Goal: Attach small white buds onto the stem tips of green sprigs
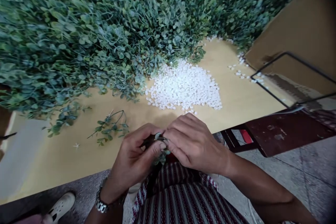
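Close to my body, just past the table's front edge, my left hand point(141, 154) pinches an artificial leaf sprig point(160, 158) between thumb and fingers. Against it, my right hand point(193, 143) has its fingers closed at the same sprig; whether they also hold a small piece is hidden. A few green leaves hang below the left thumb. Beyond the hands lies a heap of small white pieces point(185, 85), too small to name surely. To the left, a loose sprig point(111, 126) rests on the tabletop, with a small white star-shaped piece point(76, 145) nearby.
A large mass of artificial greenery point(105, 31) covers the back of the yellowish table point(86, 161). At the right stand a brown cardboard sheet point(299, 38) and a black wire frame point(270, 64), with scattered white pieces beside them. A dark red stool point(291, 133) is lower right.
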### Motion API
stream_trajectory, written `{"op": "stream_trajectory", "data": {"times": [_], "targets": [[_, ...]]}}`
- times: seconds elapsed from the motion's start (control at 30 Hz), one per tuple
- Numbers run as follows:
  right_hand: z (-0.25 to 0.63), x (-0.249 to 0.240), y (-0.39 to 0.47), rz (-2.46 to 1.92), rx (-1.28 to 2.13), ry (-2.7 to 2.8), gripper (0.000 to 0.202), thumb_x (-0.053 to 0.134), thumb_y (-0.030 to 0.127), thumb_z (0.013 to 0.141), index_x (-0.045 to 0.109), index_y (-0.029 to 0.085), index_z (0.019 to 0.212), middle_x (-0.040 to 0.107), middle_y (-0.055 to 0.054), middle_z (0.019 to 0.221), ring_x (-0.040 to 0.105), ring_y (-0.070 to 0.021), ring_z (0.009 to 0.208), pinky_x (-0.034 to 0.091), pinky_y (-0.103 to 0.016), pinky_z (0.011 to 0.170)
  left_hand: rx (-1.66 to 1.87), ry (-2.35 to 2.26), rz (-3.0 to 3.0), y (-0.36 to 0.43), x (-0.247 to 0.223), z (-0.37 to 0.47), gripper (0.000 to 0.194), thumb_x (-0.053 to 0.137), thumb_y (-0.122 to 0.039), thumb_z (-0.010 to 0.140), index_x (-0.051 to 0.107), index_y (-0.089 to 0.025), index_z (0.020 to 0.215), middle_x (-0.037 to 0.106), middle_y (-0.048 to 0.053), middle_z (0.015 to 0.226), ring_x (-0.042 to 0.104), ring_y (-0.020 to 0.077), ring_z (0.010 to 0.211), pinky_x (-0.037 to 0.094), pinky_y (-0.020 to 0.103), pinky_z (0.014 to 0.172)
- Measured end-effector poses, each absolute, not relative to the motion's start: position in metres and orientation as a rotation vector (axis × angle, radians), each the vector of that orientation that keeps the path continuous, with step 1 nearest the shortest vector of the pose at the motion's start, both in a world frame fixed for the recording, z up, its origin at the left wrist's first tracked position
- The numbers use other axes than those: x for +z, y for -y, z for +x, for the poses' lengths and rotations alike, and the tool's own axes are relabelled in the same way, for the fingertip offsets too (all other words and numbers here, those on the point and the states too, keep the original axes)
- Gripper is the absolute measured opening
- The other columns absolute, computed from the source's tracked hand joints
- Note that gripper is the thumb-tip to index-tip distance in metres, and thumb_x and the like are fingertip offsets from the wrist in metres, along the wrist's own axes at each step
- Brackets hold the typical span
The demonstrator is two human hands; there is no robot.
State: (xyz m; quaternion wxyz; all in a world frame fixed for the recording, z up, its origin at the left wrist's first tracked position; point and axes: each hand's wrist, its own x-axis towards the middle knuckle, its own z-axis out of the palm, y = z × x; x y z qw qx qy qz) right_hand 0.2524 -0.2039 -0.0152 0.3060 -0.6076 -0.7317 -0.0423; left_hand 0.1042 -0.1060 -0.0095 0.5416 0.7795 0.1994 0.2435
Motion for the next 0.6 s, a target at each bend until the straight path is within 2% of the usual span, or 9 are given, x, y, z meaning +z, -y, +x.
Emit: {"op": "stream_trajectory", "data": {"times": [0.1, 0.17, 0.23, 0.37, 0.6], "targets": [[0.266, -0.017, 0.218, -1.629, -0.089, 1.873, 0.02, 0.051, 0.028, 0.087, 0.062, 0.013, 0.096, 0.066, -0.006, 0.08, 0.057, -0.0172, 0.073, 0.046, -0.032, 0.066, 0.644, -0.584, 1.756, 0.11, -0.018, 0.108, 0.003, 0.062, -0.019, 0.079, 0.064, -0.02, 0.077, 0.06, 0.0, 0.067, 0.054, 0.012, 0.06, 0.042, 0.021, 0.056], [0.283, -0.02, 0.228, -1.664, -0.059, 1.773, 0.022, 0.053, 0.026, 0.087, 0.059, 0.015, 0.105, 0.068, -0.007, 0.091, 0.061, -0.0163, 0.08, 0.05, -0.031, 0.07, 0.7, -0.655, 1.727, 0.112, -0.023, 0.113, 0.006, 0.061, -0.021, 0.079, 0.062, -0.02, 0.074, 0.057, -0.001, 0.064, 0.049, 0.01, 0.056, 0.039, 0.02, 0.051], [0.301, -0.025, 0.236, -1.822, -0.06, 1.612, 0.018, 0.05, 0.017, 0.088, 0.061, 0.016, 0.103, 0.069, -0.007, 0.09, 0.063, -0.0158, 0.081, 0.051, -0.029, 0.07, 0.724, -0.688, 1.685, 0.114, -0.027, 0.118, 0.006, 0.063, -0.022, 0.078, 0.062, -0.02, 0.073, 0.055, -0.002, 0.063, 0.047, 0.0087, 0.054, 0.036, 0.019, 0.048], [0.322, -0.039, 0.236, -2.088, 0.014, 1.594, 0.019, 0.049, 0.017, 0.087, 0.062, 0.015, 0.101, 0.066, -0.008, 0.087, 0.064, -0.0186, 0.079, 0.051, -0.032, 0.07, 0.692, -0.665, 1.496, 0.115, -0.035, 0.129, 0.005, 0.065, -0.025, 0.077, 0.063, -0.02, 0.077, 0.053, -0.002, 0.064, 0.039, 0.0057, 0.047, 0.032, 0.018, 0.042], [0.321, -0.051, 0.233, -2.055, 0.006, 1.562, 0.016, 0.05, 0.018, 0.086, 0.064, 0.016, 0.093, 0.062, -0.007, 0.081, 0.06, -0.0193, 0.077, 0.048, -0.032, 0.069, 0.688, -0.615, 1.296, 0.115, -0.041, 0.134, 0.007, 0.066, -0.025, 0.076, 0.064, -0.018, 0.075, 0.048, -0.003, 0.063, 0.032, 0.0031, 0.043, 0.023, 0.017, 0.037]]}}
